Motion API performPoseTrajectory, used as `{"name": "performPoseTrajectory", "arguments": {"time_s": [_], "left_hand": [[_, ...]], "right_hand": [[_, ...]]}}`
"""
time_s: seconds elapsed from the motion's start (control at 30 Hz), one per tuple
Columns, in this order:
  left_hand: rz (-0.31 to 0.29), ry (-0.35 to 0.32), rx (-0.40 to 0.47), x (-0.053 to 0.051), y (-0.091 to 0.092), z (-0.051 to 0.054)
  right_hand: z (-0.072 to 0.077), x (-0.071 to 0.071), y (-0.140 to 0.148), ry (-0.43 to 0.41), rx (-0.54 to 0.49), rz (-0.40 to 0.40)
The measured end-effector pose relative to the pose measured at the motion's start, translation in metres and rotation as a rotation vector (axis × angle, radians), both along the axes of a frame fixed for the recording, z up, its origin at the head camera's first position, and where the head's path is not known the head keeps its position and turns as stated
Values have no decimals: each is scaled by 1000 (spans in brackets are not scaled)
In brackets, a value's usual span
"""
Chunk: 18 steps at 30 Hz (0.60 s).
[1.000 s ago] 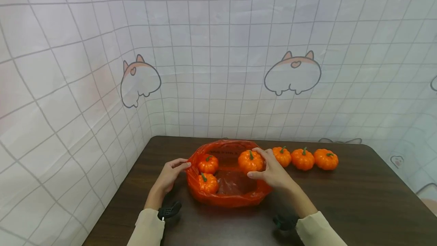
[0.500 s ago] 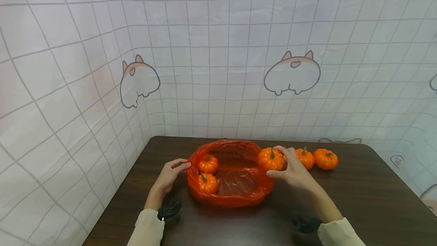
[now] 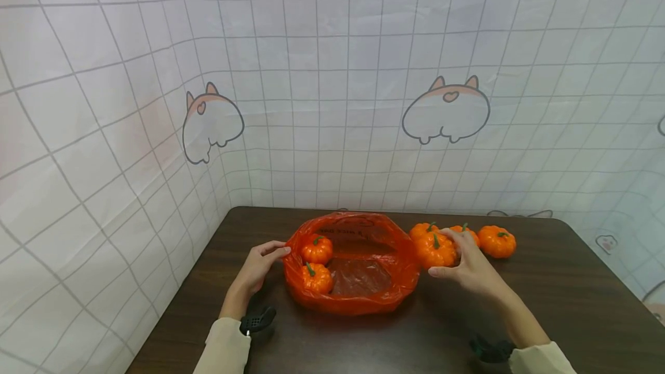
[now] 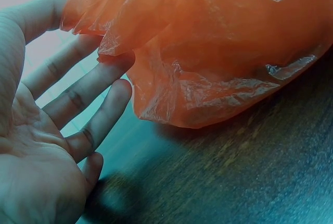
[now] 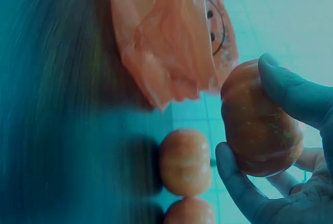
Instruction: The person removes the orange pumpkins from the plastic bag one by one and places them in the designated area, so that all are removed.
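An open red plastic bag (image 3: 350,305) stands on the table with two small orange pumpkins inside, one (image 3: 316,249) behind the other (image 3: 317,278). My left hand (image 3: 254,270) pinches the bag's left rim between thumb and fingers; in the left wrist view the hand (image 4: 57,109) has the bag (image 4: 208,67) at its fingertips. Just right of the bag, my right hand (image 3: 475,267) grips a pumpkin (image 3: 436,250) by its sides. The right wrist view shows this pumpkin (image 5: 260,122) held between thumb and fingers, off the table.
Behind and right of the held pumpkin, a row of three pumpkins lies on the dark table (image 3: 561,281): one (image 3: 422,229) partly hidden, one (image 3: 470,231) behind my right hand, one (image 3: 497,242) at the right end. A white grid-patterned cloth (image 3: 322,131) hangs behind.
My right hand has carried its pumpkin from over the bag's opening rightward, past the right rim, to in front of the row. My left hand and the two pumpkins inside have stayed in place.
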State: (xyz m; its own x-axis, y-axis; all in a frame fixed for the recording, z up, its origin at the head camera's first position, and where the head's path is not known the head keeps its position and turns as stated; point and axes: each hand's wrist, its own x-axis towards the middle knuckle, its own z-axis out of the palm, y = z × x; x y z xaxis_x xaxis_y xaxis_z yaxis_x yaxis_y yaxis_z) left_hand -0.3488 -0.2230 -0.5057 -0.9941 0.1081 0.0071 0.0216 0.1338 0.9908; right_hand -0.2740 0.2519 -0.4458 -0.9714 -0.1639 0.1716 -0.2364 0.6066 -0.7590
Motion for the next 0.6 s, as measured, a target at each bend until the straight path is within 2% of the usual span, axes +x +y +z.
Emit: {"name": "performPoseTrajectory", "arguments": {"time_s": [0.33,0.6], "left_hand": [[-2,-3,3,2,0,3],[5,5,-1,1,0,0]], "right_hand": [[-10,-2,21,1,39,-23],[-19,-6,33,-39,74,-28]]}}
